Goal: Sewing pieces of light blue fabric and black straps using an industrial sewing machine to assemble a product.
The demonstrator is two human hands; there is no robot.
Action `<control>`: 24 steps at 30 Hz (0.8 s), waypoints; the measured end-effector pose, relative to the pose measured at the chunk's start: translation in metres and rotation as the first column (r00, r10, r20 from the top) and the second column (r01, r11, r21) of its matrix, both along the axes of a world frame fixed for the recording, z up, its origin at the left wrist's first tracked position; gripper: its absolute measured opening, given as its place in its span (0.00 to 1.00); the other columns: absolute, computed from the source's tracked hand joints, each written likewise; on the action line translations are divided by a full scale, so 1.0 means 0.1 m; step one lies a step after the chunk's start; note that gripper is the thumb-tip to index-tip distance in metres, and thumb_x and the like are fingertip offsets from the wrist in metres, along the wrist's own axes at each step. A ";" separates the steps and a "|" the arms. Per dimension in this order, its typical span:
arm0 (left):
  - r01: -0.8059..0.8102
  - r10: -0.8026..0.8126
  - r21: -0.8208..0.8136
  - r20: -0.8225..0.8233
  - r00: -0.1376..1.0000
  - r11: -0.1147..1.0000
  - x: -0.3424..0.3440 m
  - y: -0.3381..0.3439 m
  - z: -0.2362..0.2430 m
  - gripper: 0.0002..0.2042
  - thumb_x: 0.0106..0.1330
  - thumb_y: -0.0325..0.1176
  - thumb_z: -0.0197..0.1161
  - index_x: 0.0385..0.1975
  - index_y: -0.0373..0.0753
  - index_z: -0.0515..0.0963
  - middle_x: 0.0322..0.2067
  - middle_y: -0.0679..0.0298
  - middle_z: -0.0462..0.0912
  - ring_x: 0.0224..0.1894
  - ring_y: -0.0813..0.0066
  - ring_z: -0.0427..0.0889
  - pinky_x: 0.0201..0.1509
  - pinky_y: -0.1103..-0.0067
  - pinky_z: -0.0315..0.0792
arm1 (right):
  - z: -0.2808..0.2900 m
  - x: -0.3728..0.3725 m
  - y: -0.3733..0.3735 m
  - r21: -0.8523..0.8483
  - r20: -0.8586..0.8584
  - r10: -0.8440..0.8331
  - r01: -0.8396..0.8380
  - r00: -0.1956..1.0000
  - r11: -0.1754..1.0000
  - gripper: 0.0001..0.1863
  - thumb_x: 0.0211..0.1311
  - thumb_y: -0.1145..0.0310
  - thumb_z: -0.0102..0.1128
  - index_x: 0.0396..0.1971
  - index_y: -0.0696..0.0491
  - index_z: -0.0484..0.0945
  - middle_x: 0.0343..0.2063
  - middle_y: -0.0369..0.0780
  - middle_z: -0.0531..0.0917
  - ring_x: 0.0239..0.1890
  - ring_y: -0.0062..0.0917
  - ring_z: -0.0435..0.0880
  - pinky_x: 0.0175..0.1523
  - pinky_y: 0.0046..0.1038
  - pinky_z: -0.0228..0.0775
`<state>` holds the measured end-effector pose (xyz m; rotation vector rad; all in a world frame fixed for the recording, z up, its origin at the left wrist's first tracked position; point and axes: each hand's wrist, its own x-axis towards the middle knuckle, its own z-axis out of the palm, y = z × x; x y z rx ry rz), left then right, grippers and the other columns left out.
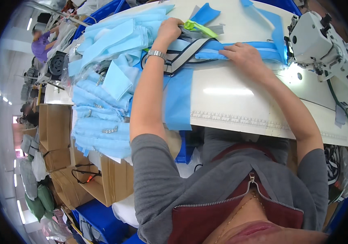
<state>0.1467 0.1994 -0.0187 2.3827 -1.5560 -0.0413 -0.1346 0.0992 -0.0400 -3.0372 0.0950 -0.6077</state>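
At the top of the pile, my left hand point(169, 30) has its fingers curled beside a lime-green strip point(196, 27) and grey strips point(198, 35); what they hold is unclear. My right hand point(243, 59) rests with fingers apart on a long blue fabric strip point(269, 53). A black-and-white striped strap point(182, 57) loops between my arms, over a flat blue fabric piece point(178, 101). Light-blue cut pieces point(115, 36) and zippered light-blue pieces point(98, 126) are heaped to the left.
A white sewing machine point(320, 49) stands at right on the white table point(227, 101). Cardboard boxes point(56, 126) and blue bins point(96, 215) sit below left. A co-worker in purple point(41, 46) is at far upper left, near a black round machine part point(56, 63).
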 end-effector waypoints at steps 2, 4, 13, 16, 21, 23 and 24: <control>-0.019 0.029 -0.179 0.051 0.998 0.984 0.07 0.02 -0.09 0.18 0.53 0.24 0.52 0.43 0.42 0.82 0.40 0.50 0.82 0.44 0.49 0.79 0.52 0.64 0.72 | 0.07 -0.14 0.06 -0.026 -0.041 0.019 -0.020 0.999 0.999 0.16 0.53 0.66 0.62 0.44 0.49 0.80 0.43 0.38 0.81 0.47 0.30 0.79 0.52 0.32 0.70; -0.053 0.058 -0.240 0.014 0.998 0.969 0.08 0.05 -0.12 0.18 0.53 0.24 0.53 0.43 0.41 0.81 0.38 0.50 0.82 0.42 0.49 0.80 0.50 0.65 0.73 | 0.18 -0.32 0.19 -0.049 -0.084 0.049 -0.053 0.995 0.997 0.16 0.53 0.66 0.62 0.44 0.50 0.80 0.43 0.38 0.82 0.47 0.30 0.79 0.52 0.32 0.70; -0.159 -0.259 -0.579 -0.571 0.779 0.800 0.07 0.24 -0.08 0.12 0.53 0.17 0.56 0.37 0.35 0.78 0.27 0.66 0.81 0.31 0.82 0.77 0.37 0.86 0.71 | 0.47 0.26 -0.24 0.681 0.121 -0.157 0.033 0.980 0.732 0.17 0.58 0.56 0.61 0.39 0.54 0.84 0.37 0.38 0.85 0.38 0.25 0.82 0.44 0.24 0.72; -0.125 -0.316 -0.629 -0.540 0.780 0.767 -0.13 0.21 0.06 0.09 0.54 0.16 0.55 0.33 0.34 0.78 0.26 0.69 0.79 0.30 0.86 0.75 0.36 0.88 0.69 | 0.41 0.69 -0.54 0.852 0.035 -0.280 0.118 0.959 0.510 0.25 0.54 0.47 0.63 0.44 0.52 0.82 0.40 0.39 0.84 0.39 0.26 0.82 0.44 0.27 0.73; -0.034 -0.354 -0.594 -0.524 0.775 0.804 -0.27 0.30 0.12 0.05 0.54 0.17 0.55 0.29 0.33 0.75 0.25 0.71 0.77 0.30 0.87 0.73 0.36 0.87 0.69 | 0.42 1.11 -0.35 0.995 -0.044 -0.107 0.053 0.993 0.083 0.30 0.52 0.44 0.64 0.45 0.54 0.79 0.41 0.39 0.81 0.36 0.20 0.82 0.38 0.21 0.73; -0.008 -0.344 -0.572 -0.504 0.792 0.820 -0.24 0.36 0.08 0.05 0.54 0.17 0.55 0.28 0.32 0.75 0.26 0.70 0.78 0.31 0.87 0.73 0.37 0.87 0.69 | 0.37 1.21 -0.33 0.998 -0.019 -0.137 0.027 0.990 0.059 0.26 0.54 0.47 0.64 0.43 0.54 0.79 0.38 0.38 0.82 0.33 0.20 0.82 0.37 0.21 0.73; 0.018 -0.332 -0.546 -0.483 0.810 0.837 -0.24 0.39 0.08 0.05 0.54 0.16 0.55 0.28 0.32 0.75 0.26 0.69 0.78 0.31 0.86 0.73 0.37 0.86 0.68 | 0.35 1.24 -0.33 0.999 0.005 -0.166 0.000 0.986 0.034 0.22 0.56 0.51 0.64 0.41 0.54 0.79 0.34 0.37 0.82 0.31 0.20 0.82 0.36 0.20 0.73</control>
